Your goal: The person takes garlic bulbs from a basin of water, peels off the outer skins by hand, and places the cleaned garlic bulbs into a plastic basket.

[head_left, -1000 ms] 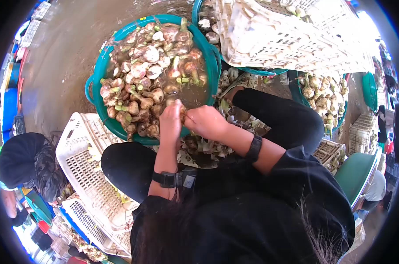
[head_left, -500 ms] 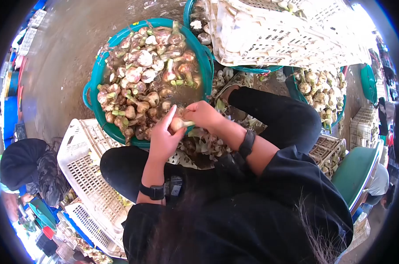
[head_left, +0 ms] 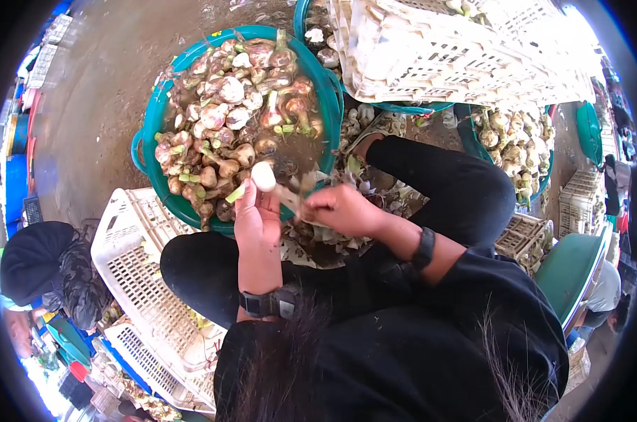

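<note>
Garlic bulb (head_left: pixel 264 176) bared in the left hand (head_left: pixel 259 224), head view.
Where a duller, tan surface was shown half a second ago, smooth white is now exposed; stripping of this bulb is judged well advanced. The bulb is gripped by thumb and fingers, above the near side of the teal tub (head_left: pixel 150 133). The right hand (head_left: pixel 345 211) is drawn away to the side, its fingers closed, apparently on blurred loose peel (head_left: pixel 290 200).

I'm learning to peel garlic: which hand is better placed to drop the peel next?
Probably the right hand: it holds the peel near the scraps, while the left hand holds the white bulb.
</note>
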Demonstrator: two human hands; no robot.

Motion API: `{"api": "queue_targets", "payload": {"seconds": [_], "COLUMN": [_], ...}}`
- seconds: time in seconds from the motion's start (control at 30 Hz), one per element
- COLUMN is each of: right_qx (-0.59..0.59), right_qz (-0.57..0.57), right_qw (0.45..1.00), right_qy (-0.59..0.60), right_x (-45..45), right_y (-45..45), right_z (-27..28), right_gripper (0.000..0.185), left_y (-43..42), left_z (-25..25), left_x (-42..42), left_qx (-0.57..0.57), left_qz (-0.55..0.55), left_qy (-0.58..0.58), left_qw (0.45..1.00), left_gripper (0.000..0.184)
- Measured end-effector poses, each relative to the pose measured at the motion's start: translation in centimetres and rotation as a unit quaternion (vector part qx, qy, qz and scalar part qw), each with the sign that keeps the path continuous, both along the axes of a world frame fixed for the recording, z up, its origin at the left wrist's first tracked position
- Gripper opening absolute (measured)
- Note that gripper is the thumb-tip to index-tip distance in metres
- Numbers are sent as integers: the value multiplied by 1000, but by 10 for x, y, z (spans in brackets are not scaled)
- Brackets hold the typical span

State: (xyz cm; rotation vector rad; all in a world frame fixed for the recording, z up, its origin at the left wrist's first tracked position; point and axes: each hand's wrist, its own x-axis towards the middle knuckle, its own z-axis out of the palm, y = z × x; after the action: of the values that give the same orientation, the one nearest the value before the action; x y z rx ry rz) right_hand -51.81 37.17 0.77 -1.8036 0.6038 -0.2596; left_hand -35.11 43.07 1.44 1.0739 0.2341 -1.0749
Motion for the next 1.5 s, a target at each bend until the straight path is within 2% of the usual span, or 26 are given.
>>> {"api": "queue_targets", "payload": {"seconds": [0.03, 0.1, 0.23, 0.27, 0.3, 0.33, 0.37, 0.4, 0.47, 0.5, 0.57, 0.63, 0.7, 0.73, 0.77, 0.83, 0.9, 1.03, 1.1, 1.17, 1.27, 1.37, 1.4, 1.43, 1.47, 1.5], "right_qx": [0, -183, -173, -210, -237, -10, 216, 215, 424, 526, 601, 579, 440, 187, -92, -64, -25, -28, -40, -73, -247, -323, 56, 55, 306, 528], "right_qz": [1, 92, 141, -17, -174, -189, -193, -194, -119, -115, -76, -35, -191, -92, 17, -39, 16, 12, 14, 30, 160, 197, 108, 107, -48, -197], "right_qw": [1000, 937, 888, 948, 954, 982, 951, 951, 892, 834, 681, 633, 844, 978, 979, 939, 945, 960, 987, 989, 933, 911, 974, 974, 943, 825], "right_qy": [-1, 283, 401, 237, 59, -27, -111, -111, -105, -115, -412, -512, -239, -31, 182, 337, 326, 278, 153, 123, 208, 163, 190, 190, 119, 36], "right_x": [-8, -21, -15, -5, 7, 23, 37, 43, 52, 55, 50, 42, 75, 92, 108, 119, 123, 110, 90, 75, 59, 57, 59, 57, 54, 51], "right_y": [2, 3, -13, -8, -6, -5, -6, -9, -19, -34, -64, -96, -104, -107, -105, -63, -40, -28, -17, -16, -14, -28, -34, -32, -29, -26], "right_z": [-15, -31, -10, -7, -2, 5, 13, 17, 22, 19, 67, 91, 53, 9, -40, -81, -146, -90, -45, -15, 1, -11, -27, -22, -17, -11], "right_gripper": [20, 28, 36, 35, 35, 39, 42, 42, 38, 37, 47, 48, 49, 50, 52, 52, 42, 34, 36, 31, 20, 23, 27, 27, 30, 32], "left_y": [-1, 0, -2, 0, 0, 1, 1, 0, -3, 4, 6, 15, 15, 12, 9, 9, 8, 2, -5, -10, -14, -10, -10, -8, -7, -7], "left_z": [4, 4, 11, 12, 13, 6, 4, 3, 13, 30, 43, 40, 24, 16, 12, 1, -9, -6, -5, -12, -17, -6, 0, 4, 1, 3], "left_x": [2, 5, 6, 5, 4, 1, -2, -4, -3, -3, 6, 17, 22, 18, 13, 10, 12, 19, 18, 20, -3, -5, -6, -6, -3, 1], "left_qx": [52, 104, 165, 187, 208, 177, 176, 152, 91, 100, 75, 107, 162, 167, 179, 169, 185, 243, 263, 206, 228, 214, 154, 93, 32, 30], "left_qz": [2, 4, -7, -37, -68, -67, -68, -89, -104, -97, 2, 5, -7, -4, 1, -20, -12, -30, -30, -188, -189, -197, -169, -140, -178, -179], "left_qy": [-11, -20, -154, -199, -243, -270, -269, -321, -464, -421, -302, -279, -186, -156, -121, -95, -104, -70, -52, -102, -159, -151, -132, -112, -140, -141], "left_qw": [999, 994, 974, 961, 945, 944, 944, 931, 875, 896, 950, 954, 969, 974, 976, 981, 977, 967, 963, 955, 942, 945, 965, 979, 974, 973], "left_gripper": [22, 22, 22, 20, 19, 16, 16, 14, 23, 38, 50, 51, 48, 47, 44, 45, 47, 53, 48, 44, 34, 27, 24, 22, 25, 25]}}
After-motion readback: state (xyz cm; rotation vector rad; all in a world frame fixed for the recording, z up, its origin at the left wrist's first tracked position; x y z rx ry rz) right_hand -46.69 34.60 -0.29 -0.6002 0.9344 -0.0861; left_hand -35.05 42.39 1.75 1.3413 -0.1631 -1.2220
